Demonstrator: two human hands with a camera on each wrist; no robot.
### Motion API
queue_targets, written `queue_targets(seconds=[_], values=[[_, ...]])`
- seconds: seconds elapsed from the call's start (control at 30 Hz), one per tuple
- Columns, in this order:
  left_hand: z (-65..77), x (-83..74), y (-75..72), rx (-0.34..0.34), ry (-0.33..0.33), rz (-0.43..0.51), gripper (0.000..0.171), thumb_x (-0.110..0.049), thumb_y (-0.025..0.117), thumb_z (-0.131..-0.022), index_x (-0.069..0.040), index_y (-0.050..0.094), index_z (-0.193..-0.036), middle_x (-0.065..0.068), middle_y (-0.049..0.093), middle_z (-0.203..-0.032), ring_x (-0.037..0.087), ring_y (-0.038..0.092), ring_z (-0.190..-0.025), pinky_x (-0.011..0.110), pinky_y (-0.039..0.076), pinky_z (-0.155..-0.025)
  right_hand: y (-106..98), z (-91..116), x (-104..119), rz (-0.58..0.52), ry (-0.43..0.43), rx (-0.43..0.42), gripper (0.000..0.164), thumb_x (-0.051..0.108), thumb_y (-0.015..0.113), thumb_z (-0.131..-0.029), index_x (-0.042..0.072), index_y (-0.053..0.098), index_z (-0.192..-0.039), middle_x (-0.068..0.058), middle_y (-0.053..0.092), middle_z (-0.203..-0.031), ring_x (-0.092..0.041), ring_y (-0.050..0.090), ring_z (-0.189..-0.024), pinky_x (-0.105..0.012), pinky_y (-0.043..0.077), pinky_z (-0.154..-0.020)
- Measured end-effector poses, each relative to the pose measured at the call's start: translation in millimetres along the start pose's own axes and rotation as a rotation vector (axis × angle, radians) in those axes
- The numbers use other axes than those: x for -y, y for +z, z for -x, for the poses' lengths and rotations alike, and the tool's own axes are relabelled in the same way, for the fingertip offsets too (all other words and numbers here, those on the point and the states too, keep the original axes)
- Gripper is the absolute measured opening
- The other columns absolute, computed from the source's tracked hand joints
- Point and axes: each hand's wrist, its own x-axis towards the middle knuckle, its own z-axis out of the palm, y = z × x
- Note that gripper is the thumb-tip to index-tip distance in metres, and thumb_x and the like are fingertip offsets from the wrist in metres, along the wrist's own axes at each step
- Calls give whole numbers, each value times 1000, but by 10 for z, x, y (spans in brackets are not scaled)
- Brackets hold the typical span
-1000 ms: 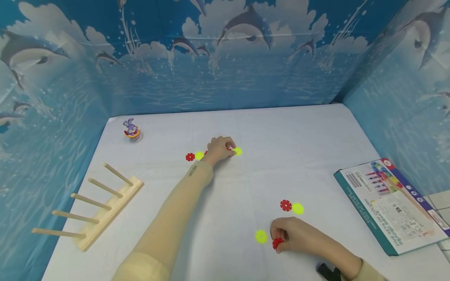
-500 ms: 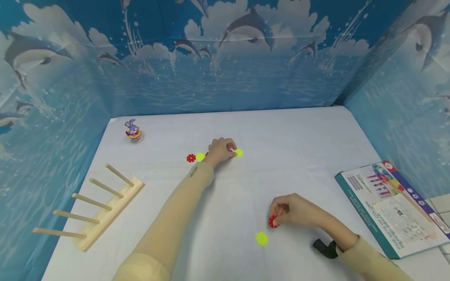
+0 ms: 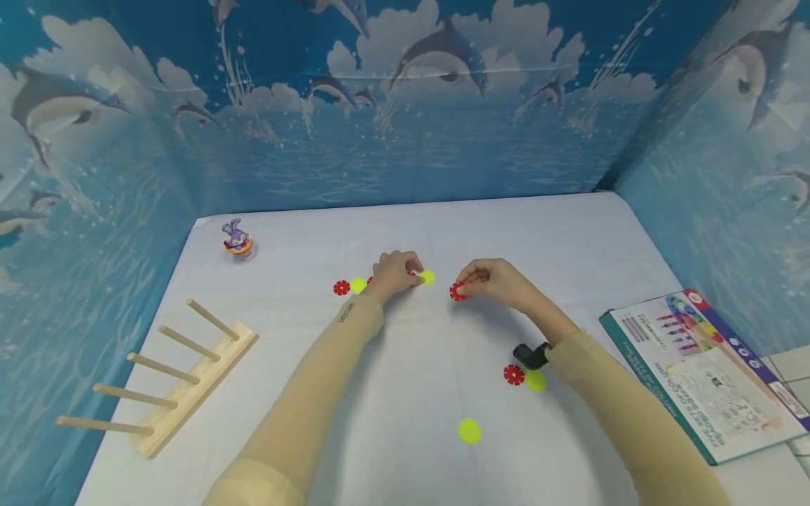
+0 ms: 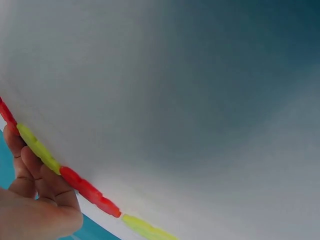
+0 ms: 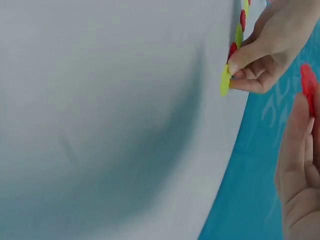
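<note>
A row of red and yellow notched discs stretches across the far middle of the white table. My left hand point(image 3: 394, 273) pinches that row near its right end, beside the last yellow disc point(image 3: 428, 277), and covers its middle in the head view. In the left wrist view the fingertips touch the row's edge-on discs, a red disc point(image 4: 90, 191) among them. Just right of the row, my right hand point(image 3: 496, 280) holds one red notched disc point(image 3: 457, 292) between thumb and fingers, apart from the others. The right wrist view shows this held disc point(image 5: 308, 82) at its edge.
Nearer to me lie a loose red disc point(image 3: 514, 374), a yellow disc point(image 3: 535, 380) touching it, and another yellow disc point(image 3: 470, 431). A wooden peg stand point(image 3: 196, 383) is at left, a rabbit figure point(image 3: 237, 239) far left, a flat toy box point(image 3: 709, 379) at right.
My right hand picks up the red disc from the near table and carries it forward and left, close to the row's right end. The left hand stays where it was.
</note>
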Motion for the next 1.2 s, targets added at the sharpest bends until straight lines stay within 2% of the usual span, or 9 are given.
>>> queue_targets(seconds=[0.2, 0.4, 0.6, 0.7, 0.8, 0.97, 1.2], values=[[4, -2, 5, 2, -8, -9, 21, -25, 75, -88, -18, 69, -106, 5, 58, -107, 24, 45, -107, 44, 35, -94, 66, -384, 23, -5, 140, -108, 27, 23, 71, -91, 6, 66, -111, -12, 67, -106, -21, 60, -93, -34, 51, -85], [-13, 9, 8, 15, -2, -19, 21, -26, 75, -88, -19, 69, -107, 5, 59, -107, 24, 46, -107, 43, 36, -93, 151, -604, 19, -52, 291, -122, 28, 21, 70, -91, 4, 66, -113, -14, 65, -114, -18, 60, -91, -29, 52, -84], [-10, 17, 0, 18, 1, -14, 21, -26, 75, -88, -19, 69, -107, 5, 58, -107, 24, 46, -107, 43, 36, -94, 195, -715, -4, -81, 351, -113, 25, 18, 70, -92, 3, 67, -113, -14, 64, -114, -12, 62, -79, -20, 53, -74], [-10, 19, -7, 15, 3, -13, 21, -27, 75, -88, -19, 69, -106, 5, 59, -107, 24, 46, -106, 43, 36, -93, 219, -756, -15, -78, 363, -113, 25, 18, 70, -92, 3, 68, -112, -14, 65, -112, -13, 61, -78, -19, 53, -72], [-13, 11, -5, 15, 5, -13, 21, -26, 75, -88, -19, 69, -106, 5, 59, -106, 24, 46, -106, 43, 37, -93, 242, -756, -22, -13, 358, -126, 25, 20, 71, -91, 4, 69, -109, -13, 65, -106, -14, 58, -79, -19, 50, -70], [-18, 5, -1, 17, 8, -18, 20, -26, 75, -88, -18, 69, -106, 5, 59, -106, 24, 46, -106, 43, 37, -93, 288, -723, -30, 116, 297, -163, 22, 21, 73, -89, 3, 71, -101, -9, 66, -93, -15, 53, -77, -22, 43, -65], [-32, 28, 7, 28, 1, -14, 22, -26, 75, -88, -18, 68, -107, 5, 58, -107, 24, 45, -106, 44, 36, -94, 347, -701, -25, 154, 233, -206, 15, 15, 71, -89, 1, 72, -94, -10, 68, -87, -16, 53, -73, -22, 43, -63]])
